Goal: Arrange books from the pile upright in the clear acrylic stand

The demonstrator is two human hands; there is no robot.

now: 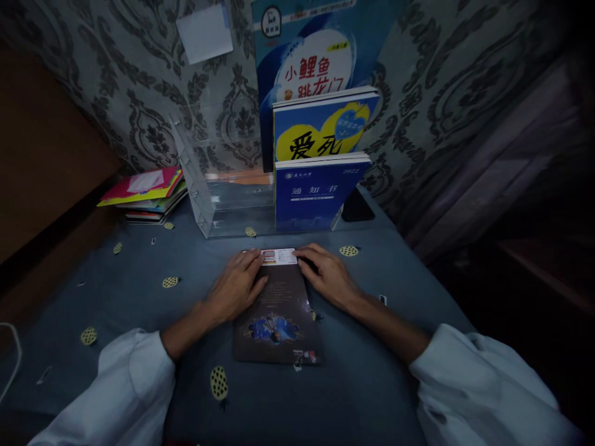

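A dark booklet lies flat on the blue cloth in front of me, its far end bearing a white strip. My left hand rests on the booklet's upper left corner, fingers bent and together, fingertips at the white strip. My right hand lies on the upper right corner, fingers stretched toward the strip from the other side. Both hands press on the booklet's far end; neither lifts it. White sleeves cover both forearms.
A clear acrylic rack stands just behind the booklet, holding three blue books in tiers on its right side. A stack of colourful books lies at the left. A dark phone-like object sits right of the rack. Patterned wallpaper is behind.
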